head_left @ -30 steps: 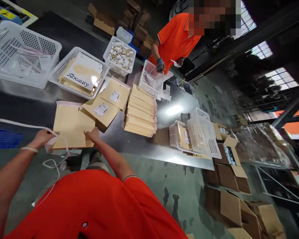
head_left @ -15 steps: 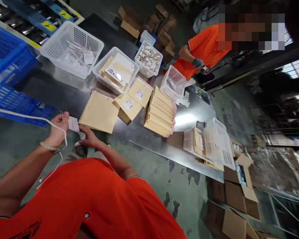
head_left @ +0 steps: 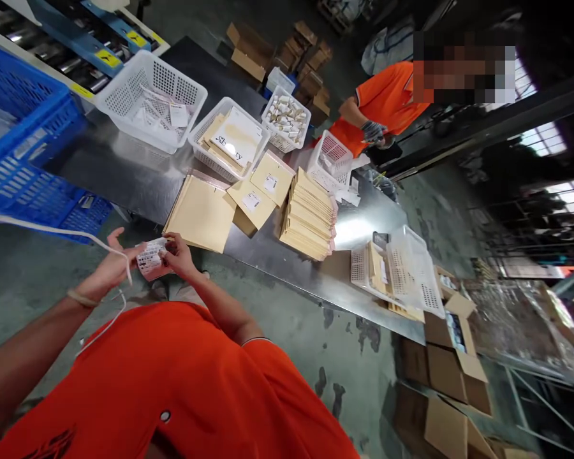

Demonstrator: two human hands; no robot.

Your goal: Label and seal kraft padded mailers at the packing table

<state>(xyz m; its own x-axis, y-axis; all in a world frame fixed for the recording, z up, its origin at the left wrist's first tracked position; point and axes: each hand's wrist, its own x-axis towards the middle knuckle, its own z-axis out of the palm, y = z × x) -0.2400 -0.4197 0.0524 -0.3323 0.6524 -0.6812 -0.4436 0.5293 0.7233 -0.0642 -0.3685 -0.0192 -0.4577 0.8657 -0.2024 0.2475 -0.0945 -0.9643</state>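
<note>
- Head view: our left hand (head_left: 109, 268) and right hand (head_left: 178, 256) meet in front of our chest, at about 9 o'clock in the frame, both pinching a small printed label sheet (head_left: 150, 259).
- Grip: left fingers closed on the sheet's left edge, right fingers closed on its right edge; sheet sits between the two hands, off the table.
- Sheet's long axis runs roughly 8 to 2 o'clock, printed face up toward us; both hands about equally near it.
- The blank padded envelope (head_left: 201, 213) lies flat on the steel table (head_left: 124, 178) at 1 o'clock from the sheet, near but apart; its long axis points toward 1 o'clock. Right hand is the nearer one to it.
- Two labelled envelopes (head_left: 261, 191) overlap just beyond it, then a stack of envelopes (head_left: 309, 213) at 3 o'clock of those.
- White baskets (head_left: 150, 99) line the far edge; blue crate (head_left: 19, 153) at 10 o'clock.
- A co-worker's gloved hand (head_left: 373, 131) is at 1 o'clock, well apart.
</note>
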